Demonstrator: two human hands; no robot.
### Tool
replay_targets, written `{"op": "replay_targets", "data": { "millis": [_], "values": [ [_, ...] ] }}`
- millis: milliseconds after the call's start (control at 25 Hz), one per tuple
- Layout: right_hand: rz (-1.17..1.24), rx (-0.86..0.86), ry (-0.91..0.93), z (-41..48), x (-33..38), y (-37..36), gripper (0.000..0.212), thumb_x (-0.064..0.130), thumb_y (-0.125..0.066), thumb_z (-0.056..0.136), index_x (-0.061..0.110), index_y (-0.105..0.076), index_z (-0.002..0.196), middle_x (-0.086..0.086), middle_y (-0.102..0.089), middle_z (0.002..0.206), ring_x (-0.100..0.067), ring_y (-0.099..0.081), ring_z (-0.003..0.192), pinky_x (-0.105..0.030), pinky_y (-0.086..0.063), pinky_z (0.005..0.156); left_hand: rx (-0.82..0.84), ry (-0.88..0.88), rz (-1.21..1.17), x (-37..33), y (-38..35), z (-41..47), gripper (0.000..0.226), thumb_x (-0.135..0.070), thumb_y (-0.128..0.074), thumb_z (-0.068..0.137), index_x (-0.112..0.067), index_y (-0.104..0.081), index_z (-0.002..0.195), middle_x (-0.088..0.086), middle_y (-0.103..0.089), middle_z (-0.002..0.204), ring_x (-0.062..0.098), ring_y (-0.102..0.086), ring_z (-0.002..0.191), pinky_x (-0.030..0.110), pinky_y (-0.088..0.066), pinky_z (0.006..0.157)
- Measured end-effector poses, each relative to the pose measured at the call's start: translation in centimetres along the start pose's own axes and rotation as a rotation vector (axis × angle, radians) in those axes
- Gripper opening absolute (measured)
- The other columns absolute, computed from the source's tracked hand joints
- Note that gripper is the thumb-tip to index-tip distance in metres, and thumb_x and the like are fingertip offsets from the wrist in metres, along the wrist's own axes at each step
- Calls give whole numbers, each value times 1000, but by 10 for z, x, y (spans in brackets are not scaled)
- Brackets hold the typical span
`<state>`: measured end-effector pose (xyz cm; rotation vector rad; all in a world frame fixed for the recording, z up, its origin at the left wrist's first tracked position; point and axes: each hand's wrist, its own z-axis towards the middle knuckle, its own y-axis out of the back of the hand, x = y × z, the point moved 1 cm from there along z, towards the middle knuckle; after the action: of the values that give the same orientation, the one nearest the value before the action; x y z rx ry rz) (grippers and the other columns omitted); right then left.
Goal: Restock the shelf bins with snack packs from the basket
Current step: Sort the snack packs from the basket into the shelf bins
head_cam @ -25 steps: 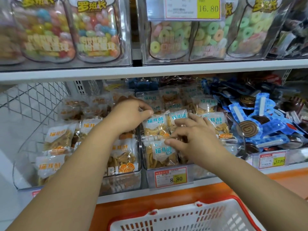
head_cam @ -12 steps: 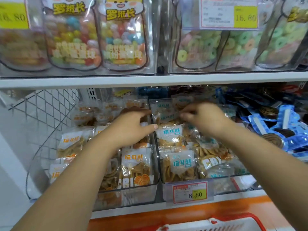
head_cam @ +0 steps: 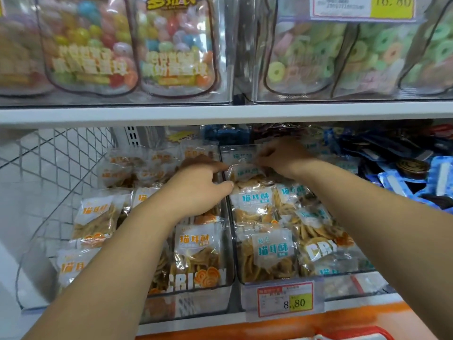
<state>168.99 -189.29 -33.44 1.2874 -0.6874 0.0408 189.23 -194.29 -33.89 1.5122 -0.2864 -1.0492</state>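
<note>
Two clear shelf bins sit side by side on the lower shelf. The left bin (head_cam: 196,300) holds orange-label snack packs (head_cam: 196,244). The right bin (head_cam: 343,283) holds teal-label snack packs (head_cam: 272,251). Both my hands reach to the back of the bins. My right hand (head_cam: 285,158) pinches the top of a small teal-label pack (head_cam: 246,172) at the rear of the right bin. My left hand (head_cam: 196,190) lies over the divider, its forefinger and thumb closed on that pack's left edge. Only the red rim of the basket (head_cam: 355,334) shows at the bottom edge.
An upper shelf board (head_cam: 220,114) carrying candy bins (head_cam: 171,50) hangs just above my hands. A wire mesh side panel (head_cam: 56,163) stands at the left. Blue-wrapped swirl snacks (head_cam: 414,168) fill the bin to the right. A price tag (head_cam: 285,300) reads 8.80.
Both hands moved from the middle packs to the back of the bins, the right hand coming onto the rear teal pack. The view moved closer, and the basket slid nearly out of frame.
</note>
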Motion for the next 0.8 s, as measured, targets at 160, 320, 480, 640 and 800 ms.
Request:
{"op": "replay_targets", "data": {
  "millis": [160,320,480,640,800],
  "values": [
    [38,-67,7,16,-5,-1,23,27,-57,92,12,-74,93,-2,-69,90,-15,-61,77,-26,-46,62,15,24,-9,0,0,3,54,-46,-50,96,-36,-37,148,-3,-26,158,18,-33,140,18,-25,92],
    [-49,-63,-63,43,-5,-18,25,25,-54,96,6,-66,106,-7,-66,92,-17,-60,74,-24,-39,51,44,51,-3,2,0,6,57,-48,-50,96,-38,-33,149,-5,-23,160,17,-31,141,20,-24,93],
    [-70,-131,-93,54,-6,-23,18,18,-58,93,4,-64,103,-7,-65,92,-20,-60,77,-24,-37,51,54,52,-20,1,-1,7,57,-47,-51,96,-36,-34,149,-4,-24,159,17,-33,140,20,-27,94],
    [-115,-85,-72,65,-8,-21,21,16,-59,93,5,-68,108,-10,-68,102,-22,-63,89,-25,-45,67,54,48,-62,3,-2,6,57,-47,-52,95,-36,-35,149,-5,-28,157,16,-34,139,20,-27,95],
    [-112,-161,12,60,-3,-17,22,14,-55,96,7,-71,109,-8,-67,113,-24,-61,104,-28,-45,84,56,46,-58,2,0,4,57,-47,-52,95,-37,-34,149,-6,-30,157,14,-38,135,19,-29,90]
  ]
}}
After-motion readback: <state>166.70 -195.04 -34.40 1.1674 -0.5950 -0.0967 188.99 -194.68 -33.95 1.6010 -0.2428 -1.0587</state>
